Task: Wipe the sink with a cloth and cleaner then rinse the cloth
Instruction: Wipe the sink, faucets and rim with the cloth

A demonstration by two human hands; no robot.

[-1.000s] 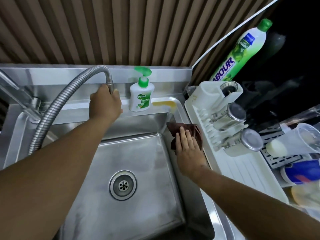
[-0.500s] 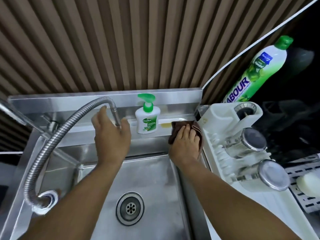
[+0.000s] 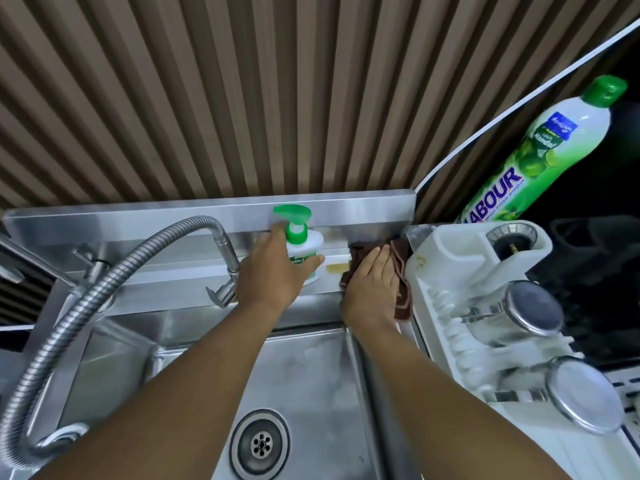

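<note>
A stainless steel sink (image 3: pixel 311 386) fills the lower middle, with a round drain (image 3: pixel 259 443). My right hand (image 3: pixel 372 285) lies flat, fingers straight, pressing a dark brown cloth (image 3: pixel 401 271) onto the sink's back ledge at its right corner. A yellowish stain (image 3: pixel 337 268) shows on the ledge just left of the cloth. My left hand (image 3: pixel 273 275) grips the white soap pump bottle (image 3: pixel 304 244) with a green top, which stands on the same ledge.
A flexible metal faucet hose (image 3: pixel 114 268) arcs over the left side, its spout (image 3: pixel 228 261) beside my left hand. A white dish rack (image 3: pixel 450 306) with steel cups (image 3: pixel 519 313) sits right of the sink. A tall green dish liquid bottle (image 3: pixel 540 154) stands behind it.
My left hand let go of the faucet spout and moved right to grip the soap bottle. My right hand slid the cloth further back and right along the ledge. The camera tilted up.
</note>
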